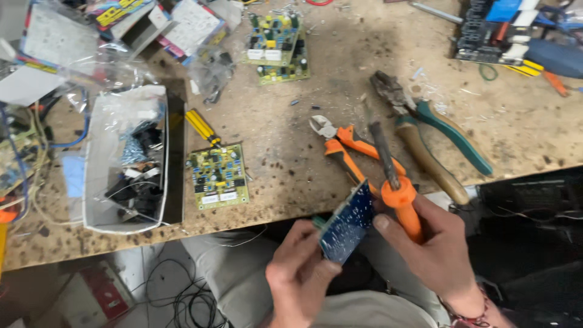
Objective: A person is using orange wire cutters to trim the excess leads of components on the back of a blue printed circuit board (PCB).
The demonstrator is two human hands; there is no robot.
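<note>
My left hand [299, 267] grips a small blue circuit board [347, 222] by its lower edge, held tilted in front of the bench edge. My right hand [432, 243] is wrapped around the orange handle of a soldering iron [395, 182]. The iron's dark shaft points up and away over the bench, just to the right of the board. The thumb of my right hand rests close to the board's right side.
On the wooden bench [291, 176] lie orange side cutters [346, 146], large green-handled pliers [425, 127], a green circuit board [218, 176], a yellow-and-black screwdriver [201, 127], and two stacked green boards [276, 45]. A white box of dark parts [124, 161] stands at left.
</note>
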